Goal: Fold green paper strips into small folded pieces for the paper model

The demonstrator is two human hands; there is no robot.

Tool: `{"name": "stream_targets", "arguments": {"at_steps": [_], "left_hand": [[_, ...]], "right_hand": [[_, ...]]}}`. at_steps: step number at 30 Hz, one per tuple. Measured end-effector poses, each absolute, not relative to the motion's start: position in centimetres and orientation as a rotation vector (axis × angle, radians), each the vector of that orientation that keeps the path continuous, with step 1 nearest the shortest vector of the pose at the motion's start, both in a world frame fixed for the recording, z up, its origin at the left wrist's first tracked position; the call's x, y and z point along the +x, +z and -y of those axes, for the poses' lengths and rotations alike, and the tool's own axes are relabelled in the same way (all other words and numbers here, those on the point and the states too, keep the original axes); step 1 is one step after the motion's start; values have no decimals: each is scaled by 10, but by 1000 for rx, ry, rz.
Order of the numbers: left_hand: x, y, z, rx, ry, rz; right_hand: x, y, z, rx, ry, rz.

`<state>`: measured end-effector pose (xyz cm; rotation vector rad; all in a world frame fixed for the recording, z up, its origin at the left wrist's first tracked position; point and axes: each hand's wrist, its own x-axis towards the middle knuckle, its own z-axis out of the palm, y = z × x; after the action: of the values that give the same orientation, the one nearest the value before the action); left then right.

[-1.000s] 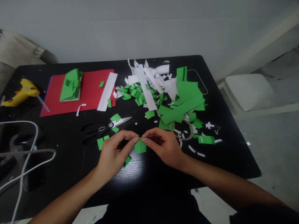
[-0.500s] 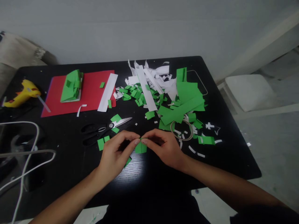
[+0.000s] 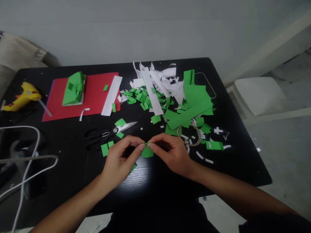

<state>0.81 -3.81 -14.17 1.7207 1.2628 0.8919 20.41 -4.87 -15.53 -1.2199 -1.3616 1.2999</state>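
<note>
Between my two hands is a small piece of green paper [image 3: 147, 152], its upper edge pinched at the fingertips. My left hand [image 3: 122, 157] grips its left side with thumb and fingers. The right side is pinched by my right hand [image 3: 173, 155] in the same way. The fingers hide the top of the paper. Just beyond my left hand lie black-handled scissors [image 3: 116, 130], blades pointing right, with green scraps under and beside them. A roll of tape [image 3: 199, 137] rests on the table past my right hand.
Green and white cut paper [image 3: 167, 87] is heaped at the table's back middle and right. A red sheet [image 3: 94, 94] carries a folded green paper bundle [image 3: 74, 89]. A yellow glue gun [image 3: 23, 97] lies far left, with a white cable [image 3: 36, 139] nearer me.
Both hands stay nearly in place. The green paper between them has tilted slightly, so its lower part shows shorter than before.
</note>
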Motion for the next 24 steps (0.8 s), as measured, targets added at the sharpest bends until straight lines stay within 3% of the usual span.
{"name": "stream_targets", "arguments": {"at_steps": [24], "left_hand": [[8, -141, 39, 1775, 946, -1221]], "right_hand": [[202, -155, 46, -1182, 1396, 1254]]}}
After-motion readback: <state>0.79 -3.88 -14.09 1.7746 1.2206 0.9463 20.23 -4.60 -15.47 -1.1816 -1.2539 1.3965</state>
